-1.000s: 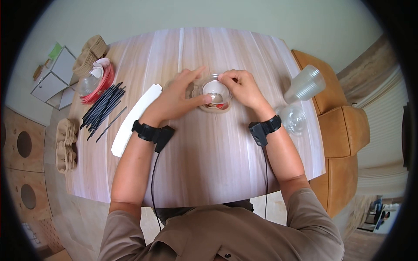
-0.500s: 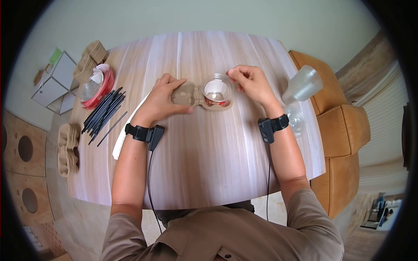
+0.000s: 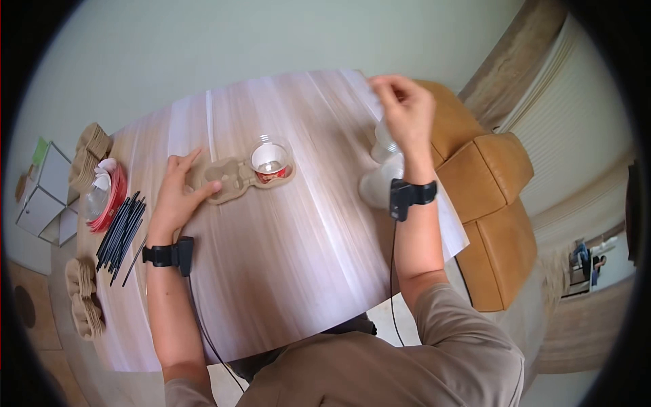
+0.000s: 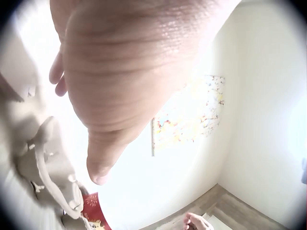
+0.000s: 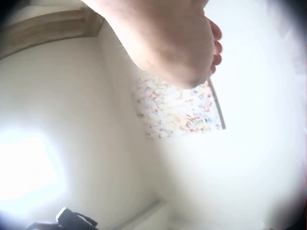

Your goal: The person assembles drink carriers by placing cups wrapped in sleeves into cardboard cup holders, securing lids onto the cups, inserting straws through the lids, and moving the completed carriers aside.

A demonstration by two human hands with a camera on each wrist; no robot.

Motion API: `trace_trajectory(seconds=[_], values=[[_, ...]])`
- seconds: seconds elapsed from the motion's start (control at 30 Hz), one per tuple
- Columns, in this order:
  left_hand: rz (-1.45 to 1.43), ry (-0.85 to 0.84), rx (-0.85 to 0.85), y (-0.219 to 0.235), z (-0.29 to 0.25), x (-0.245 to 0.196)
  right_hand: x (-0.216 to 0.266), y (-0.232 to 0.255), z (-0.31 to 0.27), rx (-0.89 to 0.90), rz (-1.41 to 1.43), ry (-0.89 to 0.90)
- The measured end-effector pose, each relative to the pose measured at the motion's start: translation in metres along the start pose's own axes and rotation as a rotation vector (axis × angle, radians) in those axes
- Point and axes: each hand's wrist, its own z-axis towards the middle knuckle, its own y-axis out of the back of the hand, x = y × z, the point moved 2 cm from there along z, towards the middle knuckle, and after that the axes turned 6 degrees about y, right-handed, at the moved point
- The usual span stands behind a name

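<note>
While the wooden surface [image 3: 291, 224] bears everything, left hand [image 3: 178, 191] rests flat, fingers straight, on pulp cup carrier [image 3: 234, 178]; carrier looks light, stiffish, best held at rim; its far pocket holds a clear cup [image 3: 270, 159]; right hand [image 3: 407, 108] pinches stacked clear cups [image 3: 381, 169], thin, slippery, crushable; wrist views washed out.

— What's the table [image 3: 285, 258] like?
— Pale wood grain, rounded far corners.
— And on it?
— A cardboard carrier [image 3: 237, 176] lies near the middle, toward the far side. At the left edge black straws [image 3: 121, 230] lie in a loose bundle, with a red lid stack [image 3: 105, 197] just beyond them and brown trays [image 3: 91, 146] at the far left corner. More trays [image 3: 81, 295] sit at the near left. Clear cups [image 3: 380, 169] rest at the right edge.
</note>
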Motion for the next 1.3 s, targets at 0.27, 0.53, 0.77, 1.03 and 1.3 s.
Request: trace_trajectory(seconds=[0.27, 0.53, 0.77, 1.03, 1.3], values=[[0.097, -0.018, 0.097, -0.001, -0.001, 0.014, -0.091, 0.072, 0.005, -0.07, -0.296, -0.33], [-0.016, -0.175, 0.077, -0.04, 0.005, 0.018, -0.109, 0.072, 0.006, 0.016, -0.202, -0.446], [0.015, -0.096, 0.026, -0.047, 0.009, 0.018, -0.108, 0.079, 0.005, -0.044, -0.365, -0.434], [0.066, -0.13, 0.033, -0.041, 0.004, 0.01, -0.122, 0.084, 0.004, -0.038, -0.319, -0.457], [0.092, -0.144, 0.047, -0.04, 0.0, 0.008, -0.119, 0.09, 0.005, -0.014, -0.31, -0.492]])
